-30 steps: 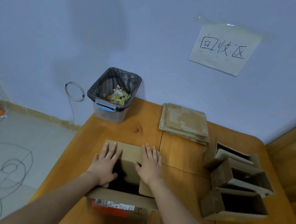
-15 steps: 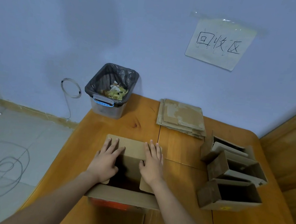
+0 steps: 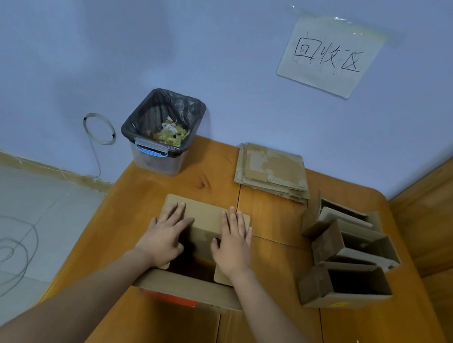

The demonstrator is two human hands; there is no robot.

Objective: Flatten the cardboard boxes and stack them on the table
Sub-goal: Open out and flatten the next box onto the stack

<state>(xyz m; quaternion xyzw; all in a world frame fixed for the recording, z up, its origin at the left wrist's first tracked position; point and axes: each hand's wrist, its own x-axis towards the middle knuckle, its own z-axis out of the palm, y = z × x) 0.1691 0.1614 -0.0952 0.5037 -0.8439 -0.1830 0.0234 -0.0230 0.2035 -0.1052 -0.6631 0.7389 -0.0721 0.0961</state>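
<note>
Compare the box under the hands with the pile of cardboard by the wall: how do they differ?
The box is partly open, a dark gap showing; the pile lies fully flat. The left hand and right hand press flat on the box; nothing touches the pile. The box is one piece near the front; the pile holds several sheets. Both are brown cardboard on the table.

**A makeshift recycling corner in a plain room**

A handwritten paper sign (image 3: pixel 331 55) taped to the bare pale-blue wall at 1 o'clock marks this as a collection spot. A wooden desk (image 3: pixel 270 335) stands against the wall, with flattened cardboard (image 3: pixel 273 170) at 12 o'clock, a lined waste bin (image 3: pixel 161 131) at 11, and loose cables (image 3: pixel 4 254) across the tiled floor at 9.
</note>
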